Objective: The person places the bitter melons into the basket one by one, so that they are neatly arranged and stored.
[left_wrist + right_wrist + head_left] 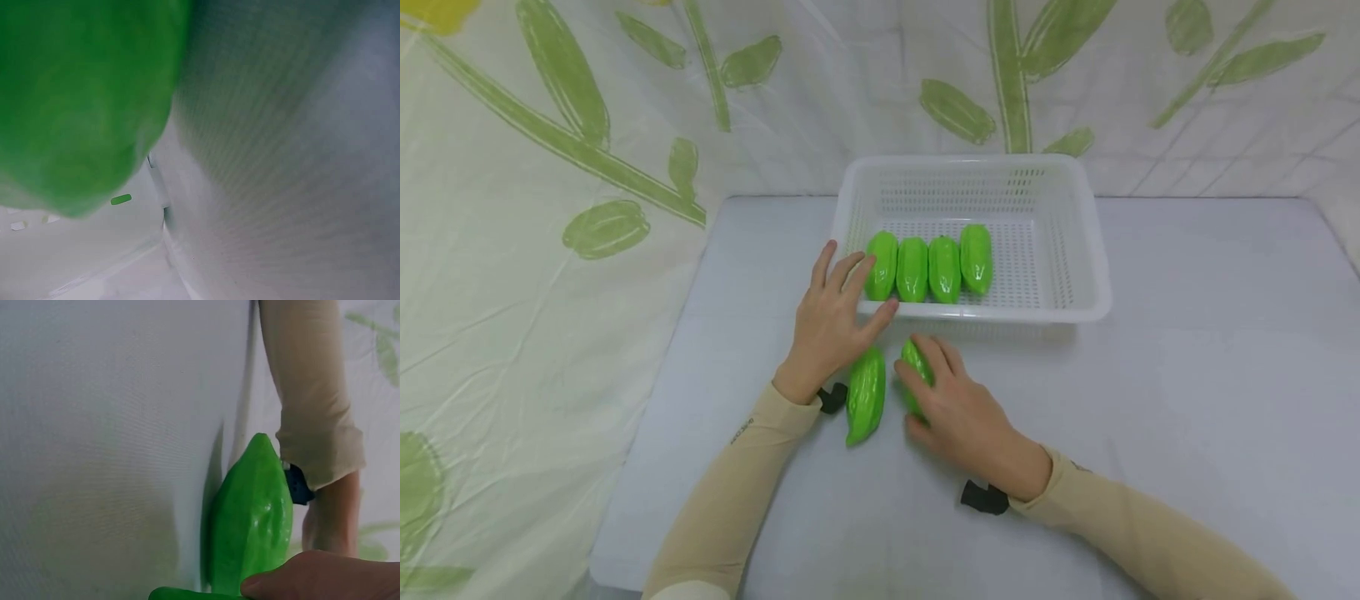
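My right hand [962, 408] curls its fingers and thumb around a glossy green ribbed fruit [916, 367] on the table. In the right wrist view, the thumb [325, 575] touches the edge of that held fruit [194, 594]. Left of it lies a second such fruit with a pointed end [867, 396], large and blurred in the left wrist view [75, 100]. Spread fingers of my left hand [831, 329] reach over the front left corner of a white basket [1000, 313], beside the leftmost fruit inside; whether they touch it, I cannot tell.
Several matching green fruits [944, 271] stand side by side in the left and middle of the perforated basket. The basket sits at the back of the white table [1210, 375]. Behind and to the left hangs a sheet [760, 125] printed with green leaves.
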### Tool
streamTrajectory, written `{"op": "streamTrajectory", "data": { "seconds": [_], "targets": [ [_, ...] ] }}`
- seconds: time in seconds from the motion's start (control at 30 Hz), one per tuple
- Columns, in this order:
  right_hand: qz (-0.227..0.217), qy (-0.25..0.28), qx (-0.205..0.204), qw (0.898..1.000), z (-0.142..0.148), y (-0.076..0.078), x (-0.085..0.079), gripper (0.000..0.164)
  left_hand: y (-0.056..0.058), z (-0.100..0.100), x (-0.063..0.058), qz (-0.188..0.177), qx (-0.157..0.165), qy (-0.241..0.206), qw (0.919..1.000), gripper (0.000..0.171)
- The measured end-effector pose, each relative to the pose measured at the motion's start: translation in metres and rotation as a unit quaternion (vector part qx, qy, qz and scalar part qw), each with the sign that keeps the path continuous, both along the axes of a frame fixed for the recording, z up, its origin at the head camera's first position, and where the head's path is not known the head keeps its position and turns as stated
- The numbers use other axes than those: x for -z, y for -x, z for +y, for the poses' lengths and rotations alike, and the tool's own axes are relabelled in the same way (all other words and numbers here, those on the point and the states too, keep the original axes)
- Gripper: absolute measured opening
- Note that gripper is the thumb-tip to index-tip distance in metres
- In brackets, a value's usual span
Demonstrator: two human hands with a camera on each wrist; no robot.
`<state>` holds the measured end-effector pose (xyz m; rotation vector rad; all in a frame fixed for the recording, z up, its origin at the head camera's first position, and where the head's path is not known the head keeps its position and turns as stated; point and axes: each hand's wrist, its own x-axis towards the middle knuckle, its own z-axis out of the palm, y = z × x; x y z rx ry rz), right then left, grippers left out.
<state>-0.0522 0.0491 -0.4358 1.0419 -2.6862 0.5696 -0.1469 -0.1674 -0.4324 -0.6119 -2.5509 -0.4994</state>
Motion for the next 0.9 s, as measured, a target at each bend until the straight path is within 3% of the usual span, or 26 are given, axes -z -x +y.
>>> {"op": "streamTrajectory", "data": {
  "seconds": [0.2,0.37,0.7,0.9],
  "targets": [
    [0.035,-0.010,0.002,0.999,0.001,-0.004,-0.009,0.058,0.001,0.000,0.000,0.009,0.002,-0.003,1.0000,0.078],
    [0.035,0.003,-0.002,0.999,0.005,-0.006,-0.023,0.062,0.002,0.000,0.001,0.014,0.004,-0.004,0.9999,0.079],
    [0.025,0.082,-0.041,0.995,0.019,0.002,-0.046,0.069,0.002,0.000,0.002,0.022,0.008,-0.008,0.9997,0.080],
    [-0.007,0.127,-0.045,0.991,0.034,0.013,-0.060,0.074,0.002,-0.001,0.002,0.018,0.006,-0.005,0.9998,0.083]
  ]
}}
